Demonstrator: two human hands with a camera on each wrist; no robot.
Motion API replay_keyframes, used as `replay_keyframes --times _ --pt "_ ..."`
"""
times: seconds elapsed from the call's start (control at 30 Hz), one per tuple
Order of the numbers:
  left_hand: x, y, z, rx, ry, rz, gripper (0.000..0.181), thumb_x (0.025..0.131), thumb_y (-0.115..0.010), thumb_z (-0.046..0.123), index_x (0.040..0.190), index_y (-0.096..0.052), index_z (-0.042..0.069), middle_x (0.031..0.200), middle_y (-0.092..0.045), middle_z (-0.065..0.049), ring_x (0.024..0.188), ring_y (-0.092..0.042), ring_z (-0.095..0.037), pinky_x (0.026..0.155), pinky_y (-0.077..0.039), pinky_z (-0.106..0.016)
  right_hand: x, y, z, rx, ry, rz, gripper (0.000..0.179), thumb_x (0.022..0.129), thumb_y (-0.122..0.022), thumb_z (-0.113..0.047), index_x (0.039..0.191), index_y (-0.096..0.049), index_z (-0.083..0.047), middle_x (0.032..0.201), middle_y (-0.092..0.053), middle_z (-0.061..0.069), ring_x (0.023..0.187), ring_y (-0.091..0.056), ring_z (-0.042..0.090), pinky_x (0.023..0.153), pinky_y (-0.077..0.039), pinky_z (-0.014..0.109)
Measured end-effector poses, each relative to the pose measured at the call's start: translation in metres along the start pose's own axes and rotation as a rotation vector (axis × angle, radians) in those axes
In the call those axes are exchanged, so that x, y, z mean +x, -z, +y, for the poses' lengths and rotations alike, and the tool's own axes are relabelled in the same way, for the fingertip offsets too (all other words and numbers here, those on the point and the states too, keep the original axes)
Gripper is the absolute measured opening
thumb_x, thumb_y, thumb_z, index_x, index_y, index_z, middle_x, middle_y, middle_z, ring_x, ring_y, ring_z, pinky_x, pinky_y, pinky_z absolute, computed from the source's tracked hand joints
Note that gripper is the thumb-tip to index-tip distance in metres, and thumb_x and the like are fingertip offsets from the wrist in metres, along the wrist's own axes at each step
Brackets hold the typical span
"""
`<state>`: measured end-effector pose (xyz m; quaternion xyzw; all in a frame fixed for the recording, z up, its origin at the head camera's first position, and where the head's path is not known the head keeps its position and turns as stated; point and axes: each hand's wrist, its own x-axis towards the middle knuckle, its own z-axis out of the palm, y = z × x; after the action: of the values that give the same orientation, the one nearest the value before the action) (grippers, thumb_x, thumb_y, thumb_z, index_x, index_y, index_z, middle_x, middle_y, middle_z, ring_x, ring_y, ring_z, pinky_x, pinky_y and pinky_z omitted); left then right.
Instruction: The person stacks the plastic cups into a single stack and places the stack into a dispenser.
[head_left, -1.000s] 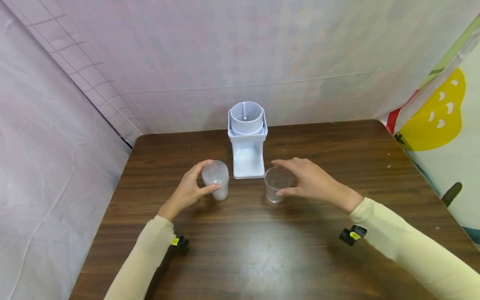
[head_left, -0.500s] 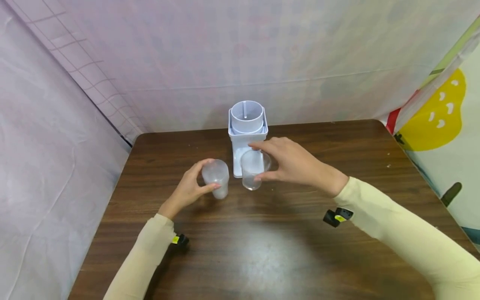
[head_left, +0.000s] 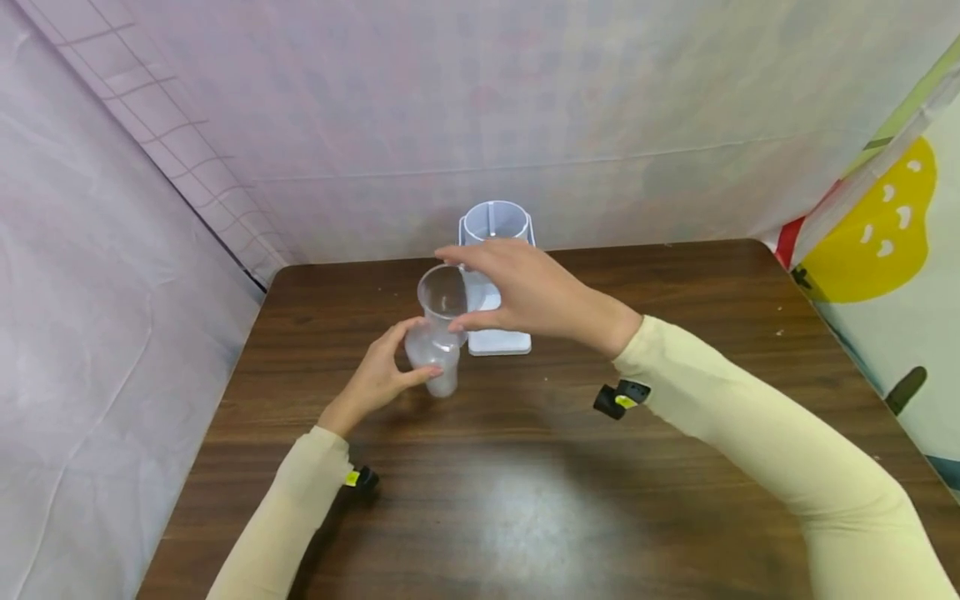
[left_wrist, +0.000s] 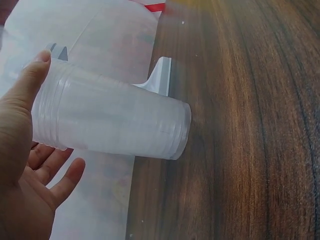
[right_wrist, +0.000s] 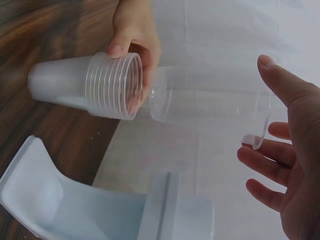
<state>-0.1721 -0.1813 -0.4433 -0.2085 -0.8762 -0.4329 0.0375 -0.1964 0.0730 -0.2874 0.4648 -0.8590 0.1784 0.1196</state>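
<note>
My left hand (head_left: 378, 375) grips a stack of clear plastic cups (right_wrist: 82, 87) near its rims, thumb on one side and fingers on the other. The stack stands upright, low over the table. My right hand (head_left: 525, 292) holds a single clear plastic cup (right_wrist: 210, 97) by the rim between thumb and fingers. In the head view this cup is right above the stack, its base overlapping the stack's mouth. The right wrist view has the cup's base just over the stack's rims. Behind the right hand stands a white plastic holder (head_left: 498, 342), partly hidden by that hand.
A round white container (head_left: 495, 221) sits in the top of the holder, close to the curtain (head_left: 360, 125) at the back. Brown wooden table (head_left: 495, 467) lies under both hands. A black wrist camera (head_left: 621, 398) hangs below the right sleeve.
My right hand has lifted the single cup and carried it left, from right of the white holder to above the stack. My left hand and its stack have stayed in place.
</note>
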Motion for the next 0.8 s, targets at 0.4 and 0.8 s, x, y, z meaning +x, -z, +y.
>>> replay_keyframes --times 0.4,0.8 --pt "0.000 -0.001 -0.002 -0.051 0.020 -0.003 0.074 0.079 -0.084 0.023 0.142 -0.047 0.009 0.135 -0.059 -0.014 0.118 -0.061 -0.031 0.099 -0.052 -0.049 0.023 -0.035 0.003 0.030 0.003 -0.085 0.079 0.082 -0.075 -0.052 0.143 -0.050 -0.008 0.136 -0.063 0.007 0.117 -0.062 0.023 0.100 -0.051 0.038" --pt "-0.002 -0.001 -0.006 -0.100 0.049 0.002 0.071 0.080 -0.084 0.023 0.141 -0.048 0.017 0.137 -0.059 -0.010 0.121 -0.058 -0.029 0.100 -0.050 -0.050 0.016 -0.080 0.009 0.057 0.003 -0.108 0.078 0.081 -0.077 -0.052 0.142 -0.051 -0.010 0.132 -0.066 0.004 0.110 -0.064 0.020 0.093 -0.053 0.035"
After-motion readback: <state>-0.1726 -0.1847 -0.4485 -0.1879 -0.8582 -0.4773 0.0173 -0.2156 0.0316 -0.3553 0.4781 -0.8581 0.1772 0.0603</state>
